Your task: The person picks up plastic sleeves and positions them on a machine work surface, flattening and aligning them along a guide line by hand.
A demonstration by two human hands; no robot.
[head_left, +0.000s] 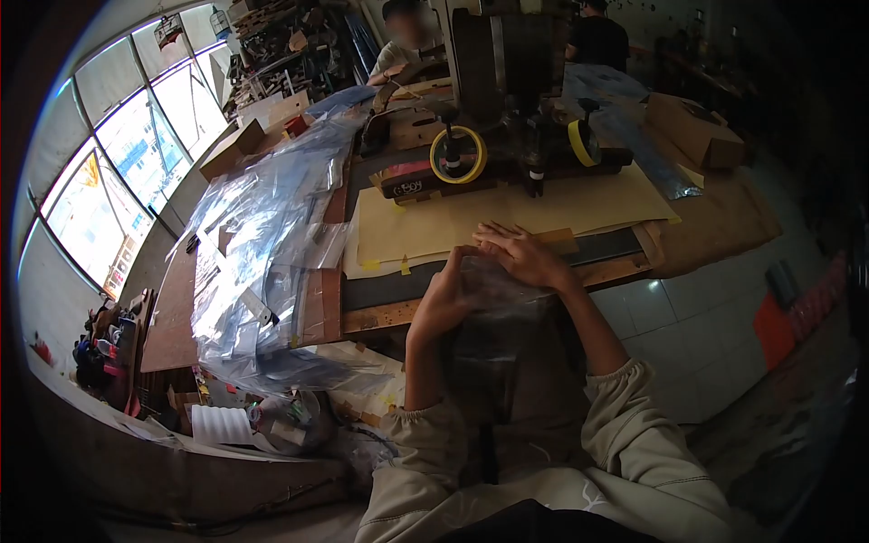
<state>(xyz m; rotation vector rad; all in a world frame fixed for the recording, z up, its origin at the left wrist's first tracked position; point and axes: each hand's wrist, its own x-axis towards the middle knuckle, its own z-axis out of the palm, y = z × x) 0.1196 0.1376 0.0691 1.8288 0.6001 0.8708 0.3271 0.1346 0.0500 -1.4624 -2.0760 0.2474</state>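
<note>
Clear plastic sheet (511, 288) hangs between my two hands at the near edge of the worktable, its lower part draping toward my lap. My left hand (442, 297) holds it at the left side, fingers pointing up and bent over the edge. On the right, my right hand (525, 260) reaches across the top of the sheet, its fingers close together over the plastic and touching my left fingertips; its thumb is hidden. Just beyond my hands lies a large yellow board (434, 226), with small yellow tape pieces at its front edge.
A dark press (507, 72) with a bar and yellow tape rolls (458, 155) stands over the board. Clear plastic sheets (262, 244) are heaped at left, with a cardboard box (695, 131) at right. Two people (412, 45) are beyond the table.
</note>
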